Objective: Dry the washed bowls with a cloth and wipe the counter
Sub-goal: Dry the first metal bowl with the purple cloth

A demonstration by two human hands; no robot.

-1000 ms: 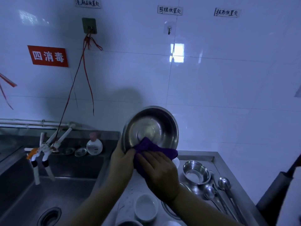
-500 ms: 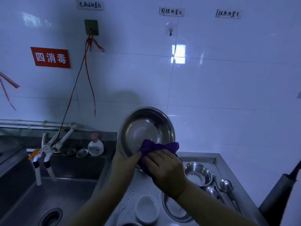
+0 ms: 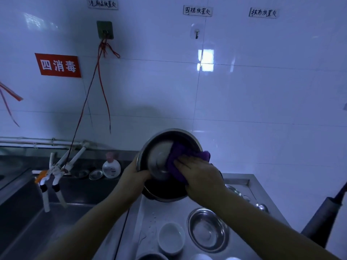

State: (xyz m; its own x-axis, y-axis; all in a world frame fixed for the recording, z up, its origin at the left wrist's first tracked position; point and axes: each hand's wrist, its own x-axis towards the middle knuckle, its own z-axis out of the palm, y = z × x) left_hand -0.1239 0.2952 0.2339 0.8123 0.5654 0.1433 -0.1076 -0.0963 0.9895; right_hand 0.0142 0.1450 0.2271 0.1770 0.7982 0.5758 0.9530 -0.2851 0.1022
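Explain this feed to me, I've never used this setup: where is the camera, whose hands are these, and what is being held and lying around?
There is no robot; a person wears one camera on the head, looking down at bare hands. The left hand grips the rim of a large steel bowl, tilted toward the camera. The right hand presses a purple cloth inside it. On the steel counter below sit a white bowl and a smaller steel bowl. A sink lies to the left, with a soap bottle behind it.

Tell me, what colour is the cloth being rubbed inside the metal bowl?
Purple. The cloth shows best in the head view, pressed into the steel bowl.
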